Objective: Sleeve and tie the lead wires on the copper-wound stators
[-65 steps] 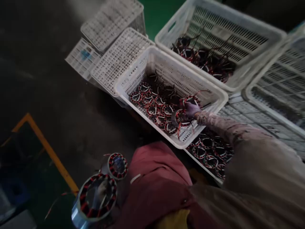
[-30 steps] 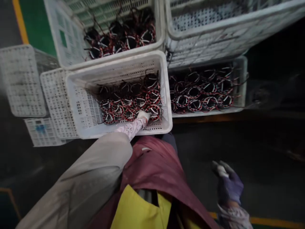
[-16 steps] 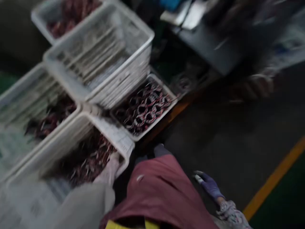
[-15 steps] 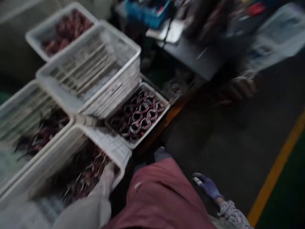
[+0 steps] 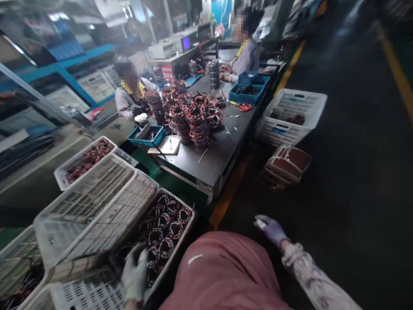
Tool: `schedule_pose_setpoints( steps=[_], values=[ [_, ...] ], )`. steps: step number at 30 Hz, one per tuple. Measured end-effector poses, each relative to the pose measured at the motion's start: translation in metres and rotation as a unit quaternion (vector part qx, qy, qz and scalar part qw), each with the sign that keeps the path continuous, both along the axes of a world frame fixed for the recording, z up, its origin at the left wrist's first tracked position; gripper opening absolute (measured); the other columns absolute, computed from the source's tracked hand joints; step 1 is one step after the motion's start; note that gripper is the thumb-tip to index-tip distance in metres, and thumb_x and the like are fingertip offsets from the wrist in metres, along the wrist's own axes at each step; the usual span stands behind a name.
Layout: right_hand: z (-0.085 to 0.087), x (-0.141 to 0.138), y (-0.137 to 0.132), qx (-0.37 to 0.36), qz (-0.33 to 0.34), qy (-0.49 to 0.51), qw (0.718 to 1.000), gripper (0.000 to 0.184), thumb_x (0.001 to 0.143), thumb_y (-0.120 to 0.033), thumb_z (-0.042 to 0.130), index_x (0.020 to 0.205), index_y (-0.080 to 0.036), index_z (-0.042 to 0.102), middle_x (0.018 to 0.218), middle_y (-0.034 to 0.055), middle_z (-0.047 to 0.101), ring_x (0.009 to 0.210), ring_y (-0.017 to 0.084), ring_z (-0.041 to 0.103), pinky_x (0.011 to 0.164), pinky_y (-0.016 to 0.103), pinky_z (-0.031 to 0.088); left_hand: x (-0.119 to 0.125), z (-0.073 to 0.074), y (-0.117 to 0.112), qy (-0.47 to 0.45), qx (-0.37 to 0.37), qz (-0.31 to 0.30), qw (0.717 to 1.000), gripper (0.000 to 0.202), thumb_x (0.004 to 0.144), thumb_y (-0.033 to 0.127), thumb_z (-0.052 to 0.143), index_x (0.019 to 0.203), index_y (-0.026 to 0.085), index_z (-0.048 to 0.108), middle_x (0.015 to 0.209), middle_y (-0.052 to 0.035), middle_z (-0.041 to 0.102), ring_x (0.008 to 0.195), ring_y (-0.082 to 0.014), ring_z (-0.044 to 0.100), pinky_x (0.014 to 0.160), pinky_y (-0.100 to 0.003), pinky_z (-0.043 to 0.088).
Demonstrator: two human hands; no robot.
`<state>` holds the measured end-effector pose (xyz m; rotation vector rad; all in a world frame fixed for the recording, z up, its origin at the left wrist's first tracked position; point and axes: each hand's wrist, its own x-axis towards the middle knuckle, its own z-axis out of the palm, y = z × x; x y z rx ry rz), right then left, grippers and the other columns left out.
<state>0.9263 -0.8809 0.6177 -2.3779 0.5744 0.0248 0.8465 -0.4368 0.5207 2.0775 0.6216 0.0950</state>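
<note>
My left hand, in a pale glove, hangs over the near end of a white crate of wound motor stators. Its thumb and fingers are apart, and nothing shows in them; whether it touches a stator is unclear. Rings with red, white and black wires, the stators lie in rows. Out to the right, above the dark floor, my right hand wears a purple glove with whitish fingertips. Its fingers point left, loosely stretched and holding nothing.
White plastic crates crowd the left side. Ahead, a dark workbench carries stacked stators, blue bins and red-handled scissors. Two co-workers sit there. A white basket and a tied bundle stand right of it.
My view has swung up, bringing the workbench and co-workers into sight. My left hand has come out of the near crate to the crate of stators. My right hand stays out at the right.
</note>
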Motion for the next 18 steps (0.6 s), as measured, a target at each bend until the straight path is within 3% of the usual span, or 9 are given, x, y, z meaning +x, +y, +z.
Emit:
schedule_pose_setpoints(
  steps=[2,5,9,11,14,18],
  values=[
    [0.031,0.074,-0.026,0.011,0.034,-0.02,0.999,0.012,0.075,-0.026,0.067,0.086,-0.021,0.07,0.089,0.0053,0.074,0.087,0.021,0.071,0.088,0.037,0.059,0.049,0.014,-0.052,-0.062,-0.039,-0.083,0.994,0.024,0.084,0.034,0.052,0.1,0.027,0.07,0.104,0.0029,0.074,0.099,-0.0217,0.07,0.091,-0.039,0.059],
    [0.082,0.191,-0.059,0.003,0.08,-0.072,0.994,0.023,0.071,-0.031,0.067,0.092,-0.023,0.071,0.092,0.004,0.075,0.093,0.022,0.072,0.092,0.038,0.058,0.143,0.035,-0.139,-0.172,-0.091,-0.241,0.951,0.024,0.08,0.028,0.056,0.098,0.023,0.071,0.103,-0.0054,0.075,0.099,-0.0209,0.071,0.094,-0.037,0.058],
    [0.158,0.325,-0.088,-0.047,0.111,-0.107,0.987,0.025,0.074,-0.03,0.062,0.096,-0.021,0.071,0.093,0.0063,0.076,0.092,0.022,0.072,0.092,0.039,0.058,0.269,0.088,-0.236,-0.207,-0.114,-0.318,0.918,0.022,0.084,0.018,0.053,0.1,0.02,0.068,0.103,-0.006,0.075,0.098,-0.017,0.071,0.094,-0.033,0.057],
    [0.196,0.384,-0.094,-0.086,0.124,-0.11,0.982,0.024,0.075,-0.028,0.061,0.095,-0.02,0.071,0.095,0.0069,0.075,0.095,0.023,0.071,0.094,0.04,0.056,0.326,0.123,-0.27,-0.201,-0.119,-0.345,0.909,0.025,0.085,0.017,0.053,0.106,0.019,0.067,0.109,-0.007,0.073,0.104,-0.0175,0.069,0.098,-0.033,0.055],
    [0.244,0.476,-0.089,-0.137,0.154,-0.112,0.972,0.024,0.076,-0.028,0.062,0.096,-0.019,0.072,0.106,0.0072,0.074,0.106,0.024,0.067,0.103,0.04,0.049,0.405,0.174,-0.302,-0.18,-0.137,-0.334,0.915,0.035,0.086,0.023,0.058,0.12,0.019,0.062,0.127,-0.0091,0.066,0.12,-0.0207,0.062,0.108,-0.036,0.048],
    [0.28,0.616,-0.058,-0.235,0.224,-0.092,0.941,0.029,0.08,-0.03,0.062,0.105,-0.02,0.073,0.11,0.0062,0.072,0.109,0.024,0.064,0.105,0.036,0.046,0.509,0.222,-0.331,-0.136,-0.106,-0.271,0.947,0.05,0.086,0.028,0.06,0.135,0.018,0.052,0.141,-0.0121,0.054,0.13,-0.0253,0.052,0.113,-0.04,0.043]
  ],
)
